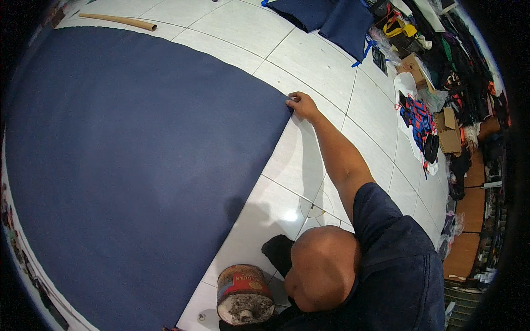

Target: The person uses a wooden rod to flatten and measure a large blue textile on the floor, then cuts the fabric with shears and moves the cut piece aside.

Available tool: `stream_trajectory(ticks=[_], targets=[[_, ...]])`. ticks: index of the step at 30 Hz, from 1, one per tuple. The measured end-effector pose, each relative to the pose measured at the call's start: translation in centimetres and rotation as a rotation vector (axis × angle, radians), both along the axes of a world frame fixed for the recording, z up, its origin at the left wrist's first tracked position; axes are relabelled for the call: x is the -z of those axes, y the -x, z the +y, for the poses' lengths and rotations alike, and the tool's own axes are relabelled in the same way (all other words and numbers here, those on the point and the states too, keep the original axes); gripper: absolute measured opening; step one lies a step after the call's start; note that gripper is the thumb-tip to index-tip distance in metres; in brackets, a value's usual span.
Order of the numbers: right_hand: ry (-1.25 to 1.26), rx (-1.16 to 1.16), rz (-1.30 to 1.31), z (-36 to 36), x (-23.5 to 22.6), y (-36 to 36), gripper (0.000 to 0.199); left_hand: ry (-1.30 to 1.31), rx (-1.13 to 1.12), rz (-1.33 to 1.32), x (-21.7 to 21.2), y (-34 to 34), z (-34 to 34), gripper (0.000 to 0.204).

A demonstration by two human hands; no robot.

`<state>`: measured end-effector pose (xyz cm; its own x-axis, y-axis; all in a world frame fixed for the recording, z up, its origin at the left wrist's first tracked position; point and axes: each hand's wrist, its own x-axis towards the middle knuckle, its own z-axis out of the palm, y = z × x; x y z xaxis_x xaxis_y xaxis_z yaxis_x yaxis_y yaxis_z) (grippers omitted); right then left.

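In the head view, a co-worker's hand pinched the far right corner of a navy cloth spread over the white tiled floor (fingertips partly hidden). The wearer's own hands were out of frame. A rusty tin stood near, its base cut off.

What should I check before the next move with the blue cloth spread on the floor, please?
1. Cloth flat on the tiled floor: ok, no folds show.
2. Co-worker's hand at the cloth's corner: ok, its fingers touch it.
3. Anything held in that hand: cannot tell.
4. Tin can off the cloth: ok, it stands on the tiles beside the edge.
5. Cardboard tube off the cloth: ok, it lies beyond the far edge.
6. Your own hands: cannot tell, out of view.
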<state>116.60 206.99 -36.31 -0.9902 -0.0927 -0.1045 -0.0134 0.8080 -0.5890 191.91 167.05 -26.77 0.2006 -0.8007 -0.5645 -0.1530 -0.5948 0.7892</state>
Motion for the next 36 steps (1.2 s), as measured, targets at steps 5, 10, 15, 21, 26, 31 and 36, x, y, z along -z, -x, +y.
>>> stream_trajectory(ticks=[5,10,15,21,26,31,36], targets=[[-0.147,0.043,-0.013,-2.3,-1.7,-0.6,0.052,0.016,0.114,-0.068,4.2,-5.9,-1.7,0.028],[-0.204,0.052,-0.033,-3.3,-3.0,-1.4,0.058,-0.074,0.024,0.185,6.9,-10.2,-3.4,0.028],[-0.235,0.074,-0.026,-2.7,-2.8,-1.3,0.056,0.293,0.422,-0.207,8.7,-11.9,-2.7,0.030],[-0.197,0.012,0.015,-3.5,-0.6,-0.4,0.053,0.106,0.172,-0.221,14.1,-19.4,-7.0,0.042],[-0.278,0.031,0.008,-2.0,-1.1,-0.8,0.053,-0.128,-0.198,-0.011,13.7,-17.0,-6.5,0.032],[-0.450,0.020,0.336,-2.7,-1.8,-2.2,0.054,-0.031,-0.185,-0.089,12.0,-13.1,-4.4,0.028],[-0.213,-0.588,0.495,-9.9,-5.3,-14.0,0.040,-0.039,-0.223,-0.056,11.3,-11.7,-4.5,0.024]])
